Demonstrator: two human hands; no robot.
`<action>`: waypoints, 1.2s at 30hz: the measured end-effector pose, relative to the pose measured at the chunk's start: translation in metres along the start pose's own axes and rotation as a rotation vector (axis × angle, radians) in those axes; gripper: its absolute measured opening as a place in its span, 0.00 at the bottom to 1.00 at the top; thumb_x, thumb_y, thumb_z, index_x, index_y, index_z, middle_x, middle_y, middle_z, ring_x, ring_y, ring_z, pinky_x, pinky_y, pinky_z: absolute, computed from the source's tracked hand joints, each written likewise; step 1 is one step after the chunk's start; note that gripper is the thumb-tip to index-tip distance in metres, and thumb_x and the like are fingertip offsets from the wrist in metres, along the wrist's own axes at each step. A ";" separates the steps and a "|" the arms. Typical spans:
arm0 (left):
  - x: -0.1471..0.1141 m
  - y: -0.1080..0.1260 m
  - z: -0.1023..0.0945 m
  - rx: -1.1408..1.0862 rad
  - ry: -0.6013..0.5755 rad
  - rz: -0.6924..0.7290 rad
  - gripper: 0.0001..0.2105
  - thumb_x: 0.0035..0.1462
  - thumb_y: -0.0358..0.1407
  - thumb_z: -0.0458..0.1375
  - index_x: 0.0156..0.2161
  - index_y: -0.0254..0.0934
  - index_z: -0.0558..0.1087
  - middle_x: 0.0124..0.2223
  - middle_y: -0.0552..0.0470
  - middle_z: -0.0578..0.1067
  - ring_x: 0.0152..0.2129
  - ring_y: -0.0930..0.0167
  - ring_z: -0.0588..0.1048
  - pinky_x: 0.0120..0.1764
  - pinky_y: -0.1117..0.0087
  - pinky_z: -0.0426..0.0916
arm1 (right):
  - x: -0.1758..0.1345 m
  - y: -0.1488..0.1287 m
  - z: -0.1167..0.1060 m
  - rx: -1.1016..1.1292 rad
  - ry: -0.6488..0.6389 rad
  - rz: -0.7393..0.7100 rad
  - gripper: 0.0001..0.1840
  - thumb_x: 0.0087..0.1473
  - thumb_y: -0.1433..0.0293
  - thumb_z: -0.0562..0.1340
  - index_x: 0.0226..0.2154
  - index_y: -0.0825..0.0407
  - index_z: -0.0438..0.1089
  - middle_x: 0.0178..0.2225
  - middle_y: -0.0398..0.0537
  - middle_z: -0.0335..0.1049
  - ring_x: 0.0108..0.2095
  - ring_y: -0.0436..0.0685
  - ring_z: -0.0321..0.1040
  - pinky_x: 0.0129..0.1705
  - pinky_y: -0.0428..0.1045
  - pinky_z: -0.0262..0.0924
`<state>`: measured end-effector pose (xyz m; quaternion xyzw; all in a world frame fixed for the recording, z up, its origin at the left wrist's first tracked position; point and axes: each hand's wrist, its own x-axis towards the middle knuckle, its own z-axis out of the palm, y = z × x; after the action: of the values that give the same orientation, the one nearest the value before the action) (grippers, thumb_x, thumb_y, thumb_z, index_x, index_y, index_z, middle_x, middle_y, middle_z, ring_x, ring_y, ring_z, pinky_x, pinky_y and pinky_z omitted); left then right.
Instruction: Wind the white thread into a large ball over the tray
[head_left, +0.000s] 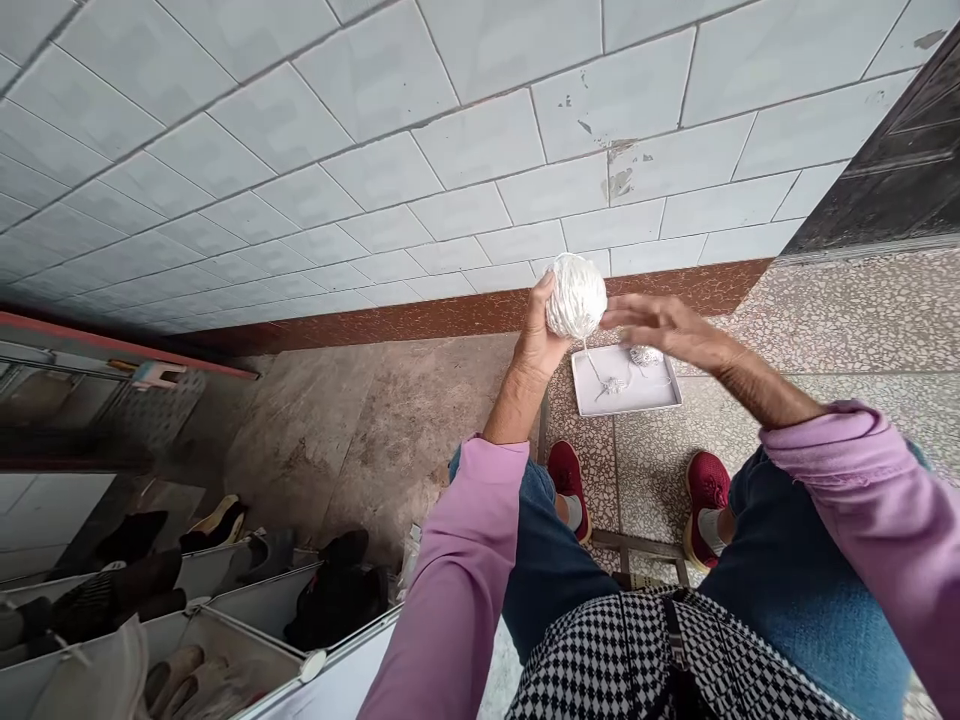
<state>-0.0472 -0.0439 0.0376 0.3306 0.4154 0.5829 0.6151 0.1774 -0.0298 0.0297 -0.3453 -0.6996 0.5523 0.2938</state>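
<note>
A ball of white yarn (576,297) is gripped from its left side by my left hand (538,325), with the thumb showing along its edge. My right hand (667,325) is just right of the ball, fingers stretched toward it and slightly blurred; whether the fingertips touch it I cannot tell. From the ball a strand of yarn (589,358) hangs down toward a pale tray (637,400) on the floor. Inside the tray lie a small loose tangle of yarn (613,385) and another white bundle (645,355), partly hidden behind my right hand.
A tiled wall (480,212) with a brown base strip rises in front. My red shoes (568,475) are on the speckled floor near the tray. At the lower left stands a shoe rack (247,610) with several shoes, and a dark door (892,150) is at the right.
</note>
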 end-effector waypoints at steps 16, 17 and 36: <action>0.028 -0.030 -0.019 0.390 0.214 0.211 0.39 0.42 0.63 0.77 0.52 0.41 0.76 0.53 0.41 0.82 0.53 0.53 0.81 0.52 0.54 0.78 | -0.027 -0.026 0.049 -0.275 0.088 -0.194 0.23 0.75 0.53 0.56 0.35 0.50 0.75 0.29 0.46 0.71 0.30 0.57 0.67 0.37 0.53 0.58; 0.027 -0.030 -0.018 0.437 0.196 0.223 0.39 0.42 0.62 0.78 0.52 0.41 0.76 0.54 0.41 0.82 0.53 0.53 0.81 0.53 0.54 0.78 | -0.028 -0.031 0.040 -0.315 0.103 -0.215 0.22 0.75 0.55 0.55 0.35 0.50 0.75 0.30 0.48 0.73 0.31 0.57 0.68 0.38 0.54 0.59; -0.004 -0.055 0.012 0.262 -0.390 -0.207 0.36 0.45 0.66 0.72 0.48 0.39 0.81 0.48 0.40 0.85 0.55 0.48 0.82 0.55 0.51 0.79 | 0.003 -0.003 -0.048 -0.660 0.477 -0.147 0.11 0.68 0.63 0.61 0.34 0.47 0.74 0.25 0.47 0.69 0.28 0.59 0.63 0.37 0.56 0.55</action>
<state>-0.0122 -0.0520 -0.0056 0.4695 0.3924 0.3833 0.6919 0.2133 -0.0010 0.0430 -0.4883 -0.7743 0.1804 0.3599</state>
